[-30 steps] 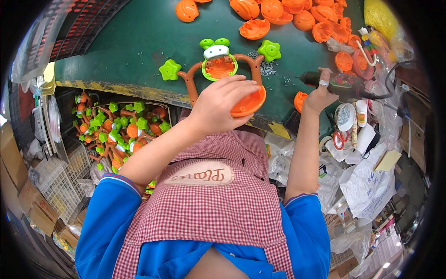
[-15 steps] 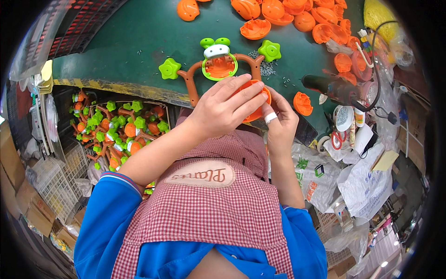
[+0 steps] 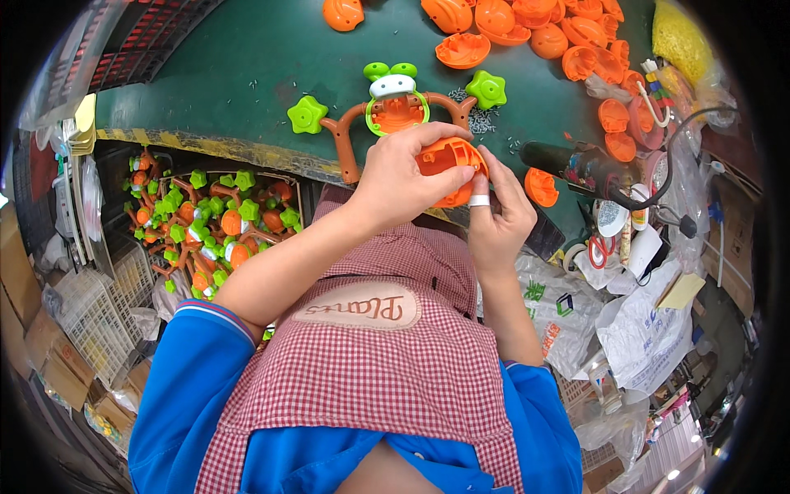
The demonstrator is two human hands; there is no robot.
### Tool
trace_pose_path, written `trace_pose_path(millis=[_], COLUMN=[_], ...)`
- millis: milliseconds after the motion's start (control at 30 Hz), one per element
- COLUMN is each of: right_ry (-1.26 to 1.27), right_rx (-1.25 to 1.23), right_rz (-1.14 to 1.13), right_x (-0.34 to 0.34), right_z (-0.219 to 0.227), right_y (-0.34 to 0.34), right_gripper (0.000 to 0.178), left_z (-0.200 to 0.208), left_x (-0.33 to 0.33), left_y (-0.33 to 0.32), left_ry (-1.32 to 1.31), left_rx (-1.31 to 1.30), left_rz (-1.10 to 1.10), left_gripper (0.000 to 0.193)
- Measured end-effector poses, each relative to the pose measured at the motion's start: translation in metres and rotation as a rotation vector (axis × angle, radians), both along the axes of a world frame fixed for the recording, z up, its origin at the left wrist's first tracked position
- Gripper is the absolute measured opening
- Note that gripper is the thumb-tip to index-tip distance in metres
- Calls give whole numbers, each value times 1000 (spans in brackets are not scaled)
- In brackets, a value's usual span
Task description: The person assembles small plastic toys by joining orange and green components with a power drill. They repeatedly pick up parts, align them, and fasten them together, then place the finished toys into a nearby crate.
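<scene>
Between my two hands, just off the table's front edge, is an orange plastic shell (image 3: 447,159), its hollow, ribbed inside facing up. My left hand (image 3: 407,174) grips its left side, thumb across the opening. My right hand (image 3: 500,212), with a white band on the thumb, holds the right side. Just beyond lies a toy frame (image 3: 351,142) with brown branching arms, a green ring, a white-and-green top and an orange piece inside the ring. Green stars (image 3: 307,114) cap its ends. Small grey screws (image 3: 481,122) lie scattered beside its right arm.
Many orange shells (image 3: 550,41) are heaped at the table's far right. One loose shell (image 3: 541,188) lies right of my hands, near a dark power screwdriver (image 3: 568,166). Below the table edge, a box holds finished-looking toys (image 3: 218,222). Red scissors (image 3: 601,251) lie at right.
My left hand has shifted from covering the orange shell to gripping its left side, thumb now inside. The shell's hollow shows more. The screwdriver appears slightly shifted left.
</scene>
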State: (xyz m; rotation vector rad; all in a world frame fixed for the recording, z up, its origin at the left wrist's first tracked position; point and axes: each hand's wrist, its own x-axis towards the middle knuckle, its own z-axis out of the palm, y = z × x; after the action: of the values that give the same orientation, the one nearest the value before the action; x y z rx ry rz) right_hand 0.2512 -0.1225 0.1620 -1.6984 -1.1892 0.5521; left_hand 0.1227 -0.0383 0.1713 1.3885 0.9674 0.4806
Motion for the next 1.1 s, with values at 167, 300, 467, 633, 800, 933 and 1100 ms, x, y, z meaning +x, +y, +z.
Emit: trace_pose_path(millis=[167,300,467,633,800,933,1100], right_ry=[42,-55,-17,-70,-50,-56,-63], right_rx=[-4,13,42,60,53,50,78], right_rz=[-34,-12,-19,-5,-17,-20,11], right_x=[-1,-1,1,3,3,5,7], right_z=[1,4,2,2,4,5,5], right_y=[-1,-1,-1,-1,-2,-3,-3], right_gripper=[28,28,24,24,24,24,23], left_z=[-5,-4,-5,0,4,-3,0], left_x=[7,9,10,8,11,13,10], left_y=[-4,-5,-6,-5,-6,-11,-9], left_ry=[-1,7,-47,-19,23,-55,-27], left_rx=[41,24,1,-7,6,1,-22], left_rz=[135,146,141,65,59,155,77], left_gripper=[36,36,37,30,30,35,32])
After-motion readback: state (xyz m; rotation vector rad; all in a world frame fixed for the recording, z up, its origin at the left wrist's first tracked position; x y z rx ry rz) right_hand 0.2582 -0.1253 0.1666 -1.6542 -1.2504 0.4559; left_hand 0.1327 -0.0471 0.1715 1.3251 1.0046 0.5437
